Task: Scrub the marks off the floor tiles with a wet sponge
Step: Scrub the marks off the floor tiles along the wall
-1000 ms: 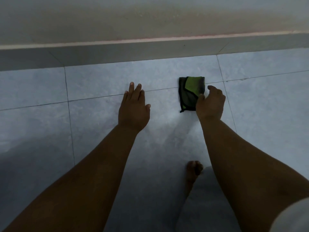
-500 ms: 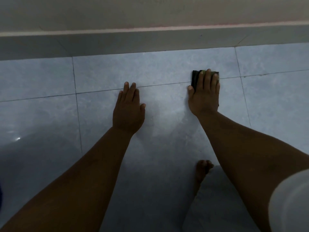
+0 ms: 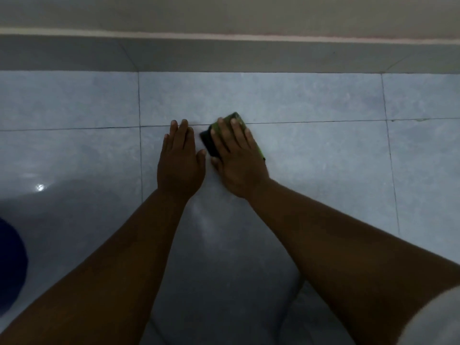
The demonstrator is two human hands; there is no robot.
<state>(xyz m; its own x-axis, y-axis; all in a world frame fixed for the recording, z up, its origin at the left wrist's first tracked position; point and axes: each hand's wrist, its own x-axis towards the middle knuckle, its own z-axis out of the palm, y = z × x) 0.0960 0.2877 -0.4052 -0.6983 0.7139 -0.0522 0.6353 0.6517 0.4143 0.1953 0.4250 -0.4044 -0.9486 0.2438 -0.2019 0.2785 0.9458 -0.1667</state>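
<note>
A green and black sponge [image 3: 209, 141] lies flat on the pale blue floor tiles [image 3: 311, 158], just below a dark grout line. My right hand [image 3: 236, 158] presses down on the sponge with fingers spread over it, hiding most of it. My left hand [image 3: 180, 160] rests palm down on the tile right beside it, thumb almost touching the right thumb, holding nothing. No distinct marks show on the tiles in the dim light.
A grey skirting strip [image 3: 224, 56] and the wall run across the top. A dark blue object [image 3: 10, 265] sits at the left edge. A bright reflection [image 3: 39, 187] shines on the wet-looking tile at the left.
My right hand went from beside the sponge to flat on top of it, then slid it left until it sits next to my left hand. The view has shifted too.
</note>
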